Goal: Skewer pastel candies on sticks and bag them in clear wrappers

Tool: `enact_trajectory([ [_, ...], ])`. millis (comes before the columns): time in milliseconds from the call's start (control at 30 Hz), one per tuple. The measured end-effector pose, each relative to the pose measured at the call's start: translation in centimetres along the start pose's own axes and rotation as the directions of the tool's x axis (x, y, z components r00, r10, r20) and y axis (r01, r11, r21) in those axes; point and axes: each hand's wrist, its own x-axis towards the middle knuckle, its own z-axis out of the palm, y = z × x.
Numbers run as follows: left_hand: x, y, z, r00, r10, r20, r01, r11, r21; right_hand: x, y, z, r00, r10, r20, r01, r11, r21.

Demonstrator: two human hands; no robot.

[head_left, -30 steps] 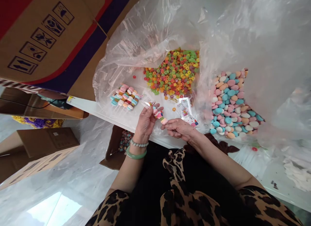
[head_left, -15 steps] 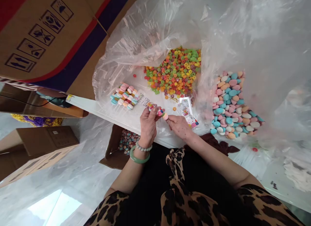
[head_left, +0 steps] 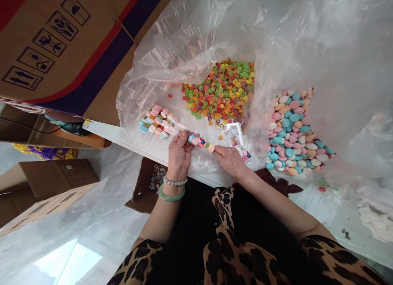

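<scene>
Between my hands is a short candy skewer (head_left: 193,141), a straight row of blue, pink, green and peach pieces. Printed red and blue marks show across its middle, seemingly on a clear wrapper around it. My left hand (head_left: 179,153) pinches the left end, fingers closed. At the right end, beside a peach-pink piece, my right hand (head_left: 231,160) grips with thumb and fingers together. What lies inside its fingertips is hidden. Left of my left hand is a pile of similar candy rows (head_left: 157,120). Above my right hand lie printed packets (head_left: 235,138).
A heap of coloured ring candies (head_left: 224,90) lies on the plastic sheet (head_left: 172,43). Pastel oval candies (head_left: 291,133) are heaped at right. A large carton (head_left: 101,64) stands at upper left. Below the table's edge, an open box (head_left: 141,195) holds small wrapped pieces.
My left hand has moved left and slightly down along the row, exposing more of the candy skewer. My right hand has shifted slightly right, still gripping its end.
</scene>
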Motion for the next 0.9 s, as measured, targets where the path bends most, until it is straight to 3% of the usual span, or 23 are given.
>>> enact_trajectory([
  [100, 0.0, -0.1, -0.1, 0.996, 0.023, -0.091, -0.025, 0.999, -0.025, 0.1, -0.1, 0.3, 0.999, -0.036, -0.013, 0.035, 0.999, -0.033],
  [367, -0.4, -0.4, -0.2, 0.976, 0.036, -0.213, -0.024, 0.998, 0.058, 0.2, -0.1, 0.9, 0.998, -0.055, 0.026, 0.057, 0.997, -0.051],
  [500, -0.8, -0.4, 0.2, 0.993, 0.000, -0.118, 0.013, 0.995, 0.103, 0.2, 0.0, 0.7, 1.000, -0.025, 0.009, 0.025, 0.999, -0.023],
  [600, -1.0, -0.5, 0.4, 0.997, -0.069, 0.016, 0.066, 0.990, 0.126, 0.4, 0.2, 0.2, 0.996, 0.047, 0.075, -0.060, 0.984, 0.171],
  [700, -1.5, -0.9, 0.6, 0.987, -0.107, 0.116, 0.088, 0.983, 0.161, 0.6, 0.2, -0.2, 0.962, 0.122, 0.245, -0.227, 0.855, 0.467],
  [800, -2.1, -1.4, 1.0, 0.978, -0.142, 0.155, 0.114, 0.977, 0.181, 0.9, -0.1, -0.3, 0.885, 0.128, 0.448, -0.432, 0.584, 0.688],
  [900, -2.5, -1.8, 1.4, 0.975, -0.164, 0.152, 0.138, 0.976, 0.169, 1.2, -0.6, -0.3, 0.820, 0.074, 0.567, -0.552, 0.361, 0.752],
])
